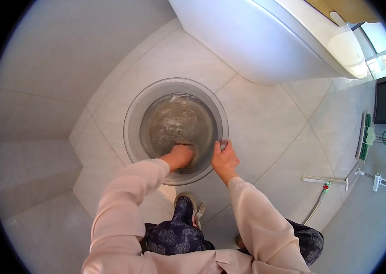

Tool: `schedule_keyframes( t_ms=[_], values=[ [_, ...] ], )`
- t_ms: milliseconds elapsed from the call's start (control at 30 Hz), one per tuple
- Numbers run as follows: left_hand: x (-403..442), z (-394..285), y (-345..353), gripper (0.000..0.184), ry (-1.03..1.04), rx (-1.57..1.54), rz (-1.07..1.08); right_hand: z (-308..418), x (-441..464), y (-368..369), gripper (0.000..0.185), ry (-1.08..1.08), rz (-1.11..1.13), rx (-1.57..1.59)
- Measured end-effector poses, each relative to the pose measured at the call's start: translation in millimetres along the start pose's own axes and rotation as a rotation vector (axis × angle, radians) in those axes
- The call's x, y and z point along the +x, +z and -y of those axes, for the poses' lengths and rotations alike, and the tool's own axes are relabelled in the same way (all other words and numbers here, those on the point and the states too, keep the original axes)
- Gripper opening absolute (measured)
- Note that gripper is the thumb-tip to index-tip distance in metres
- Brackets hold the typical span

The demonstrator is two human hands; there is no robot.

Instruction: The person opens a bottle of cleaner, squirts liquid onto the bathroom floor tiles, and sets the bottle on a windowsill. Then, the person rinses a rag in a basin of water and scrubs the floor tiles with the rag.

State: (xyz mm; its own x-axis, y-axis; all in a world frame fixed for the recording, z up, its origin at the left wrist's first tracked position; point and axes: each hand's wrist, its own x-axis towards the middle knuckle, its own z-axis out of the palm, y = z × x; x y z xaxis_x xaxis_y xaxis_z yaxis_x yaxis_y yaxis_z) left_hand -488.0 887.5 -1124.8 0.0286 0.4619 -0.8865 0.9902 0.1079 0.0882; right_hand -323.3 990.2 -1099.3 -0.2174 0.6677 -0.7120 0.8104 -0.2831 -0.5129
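A round, see-through grey basin (pixel 131 123) stands on the tiled floor in front of me. Murky brownish water (pixel 177 116) fills its lower part, and ripples and glints run across the surface. My left hand (pixel 182 155) reaches into the near side of the basin. Its fingers are under the water, so their pose and anything they touch are hidden. At the basin's right near edge, my right hand (pixel 225 160) grips the rim, with fingertips over the edge.
A large white glossy fixture (pixel 266 45) rises beyond the basin to the right. Tiled walls (pixel 38 114) flank the left. Along the right side are a mop head with green parts (pixel 365 137) and a flat squeegee (pixel 325 180). My shoe (pixel 185 197) is close below the basin.
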Motion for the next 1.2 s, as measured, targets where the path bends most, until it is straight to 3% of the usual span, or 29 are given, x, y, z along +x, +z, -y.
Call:
schedule_keyframes(
  t_ms=[133, 200, 333, 567, 633, 867, 967, 1033, 1067, 1100, 1133, 1167, 1200],
  values=[
    [41, -32, -21, 0.018, 0.08, -0.115, -0.179, -9, 4, 6, 0.037, -0.016, -0.012, -0.051],
    [66, -29, -29, 0.017, 0.007, -0.148, -0.436, -6, 0, 2, 0.037, -0.011, -0.019, -0.041],
    [89, 12, -70, 0.017, -0.167, -0.017, -0.603, -4, -8, 2, 0.038, -0.004, 0.007, -0.047],
    [23, 87, -24, 0.013, -0.28, 0.142, -0.299, -23, -58, 4, 0.038, 0.137, 0.138, -0.029],
    [1, 92, -6, 0.018, -0.339, 0.183, -0.143, -23, -63, -2, 0.04, 0.06, 0.086, 0.022],
    [-33, 89, -38, 0.016, -0.265, 0.149, -0.127, 41, -9, -24, 0.045, -0.005, 0.011, 0.065],
    [-32, 89, -35, 0.021, -0.287, -0.099, -0.19, -6, -39, -3, 0.048, -0.096, -0.122, 0.309],
    [-44, 73, -52, 0.021, -0.342, -0.15, -0.313, -52, -64, 19, 0.05, 0.156, 0.176, 0.194],
    [-53, 61, -58, 0.022, -0.369, -0.176, -0.374, -76, -78, 44, 0.048, 0.229, 0.184, 0.009],
    [-62, 50, -64, 0.023, -0.394, -0.202, -0.436, -102, -79, 70, 0.047, 0.262, 0.396, -0.064],
    [-75, 35, -65, 0.023, -0.245, -0.333, -0.671, -122, -79, 90, 0.046, 0.293, 0.608, -0.139],
    [-86, 21, -62, 0.024, -0.087, -0.46, -0.901, -132, -88, 103, 0.044, 0.345, 0.629, -0.102],
    [-93, 7, -56, 0.024, 0.058, -0.543, -0.847, -136, -94, 110, 0.043, 0.397, 0.65, -0.066]
  ],
)
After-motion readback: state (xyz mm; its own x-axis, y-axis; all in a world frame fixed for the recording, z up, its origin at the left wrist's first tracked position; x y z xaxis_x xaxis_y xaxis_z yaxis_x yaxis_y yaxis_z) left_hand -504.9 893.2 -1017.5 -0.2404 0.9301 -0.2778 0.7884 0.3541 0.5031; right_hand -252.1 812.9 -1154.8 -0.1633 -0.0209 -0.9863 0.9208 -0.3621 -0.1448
